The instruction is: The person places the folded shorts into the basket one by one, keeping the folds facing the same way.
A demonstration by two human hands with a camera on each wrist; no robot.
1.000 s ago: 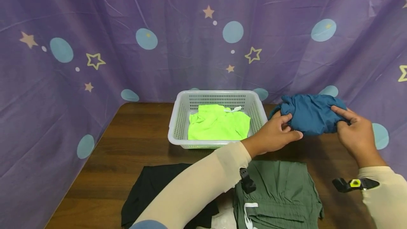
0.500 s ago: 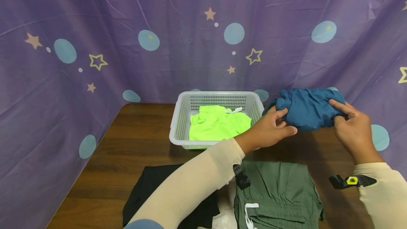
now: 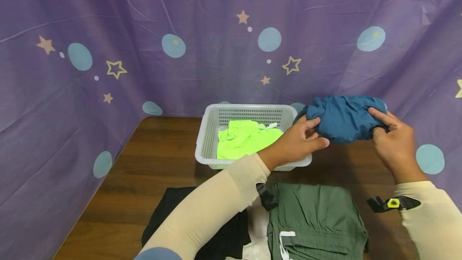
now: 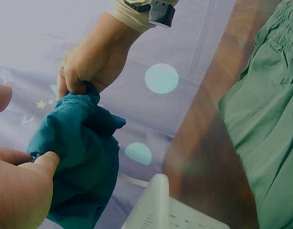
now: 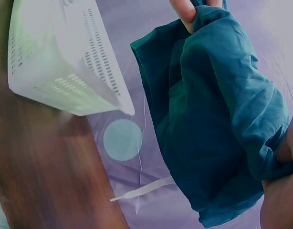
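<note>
Blue cloth [image 3: 348, 119] is coming nearer to the basket [image 3: 252, 114], narrowing the gap; left hand [image 3: 296, 139] and right hand [image 3: 395, 143] are pinching the cloth.

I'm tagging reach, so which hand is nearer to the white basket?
The left hand: in the head view it overlaps the right edge of the white basket. The right hand is farther right, gripping the opposite end of the blue garment.

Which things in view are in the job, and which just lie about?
In the job:
blue garment, gripped by left hand and right hand
probably white perforated basket, holding neon-green drawstring garment

Lying about, unheld:
green drawstring garment
black garment
off-white cloth
</note>
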